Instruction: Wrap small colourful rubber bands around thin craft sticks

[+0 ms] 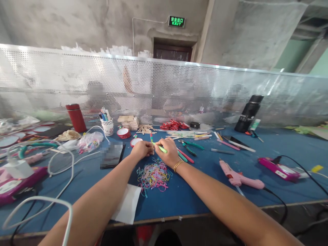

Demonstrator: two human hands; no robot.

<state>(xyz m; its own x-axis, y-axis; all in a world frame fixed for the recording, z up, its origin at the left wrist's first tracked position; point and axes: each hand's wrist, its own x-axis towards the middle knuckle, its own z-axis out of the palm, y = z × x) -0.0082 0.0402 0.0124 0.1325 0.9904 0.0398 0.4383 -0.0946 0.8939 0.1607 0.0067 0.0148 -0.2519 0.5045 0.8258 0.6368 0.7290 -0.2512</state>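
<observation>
Left hand (143,150): thumb and fingertips pinched narrow on a thin stick (151,137), its upper end banded red and green and pointing toward the far edge of the blue bench (191,201). Right hand (167,152): fingers closed round a light-green marker (162,149), one end close to the stick; cannot tell whether they touch. Both items are over the bench's middle. A gold-coloured bracelet (178,166) circles the right wrist. Just below the hands, toward the front edge, lies a tangled heap of multicoloured loops (153,176); a white sheet (128,205) lies at that edge, partly under the left forearm. Left of the left hand, a dark phone (112,155) lies flat. Beyond the right hand, green-handled pliers (191,145) lie with jaws apart. Toward the far edge: loose wooden sticks (146,129), a heap of red pieces (174,124) and a patterned cup (107,125) of pens. Right of centre, near the front edge, a pink glue gun (238,177) rests on its side. A red flask (76,118) stands near the far edge, left; a black bottle (248,114), right. A perforated panel (164,92) rises behind the far edge.
</observation>
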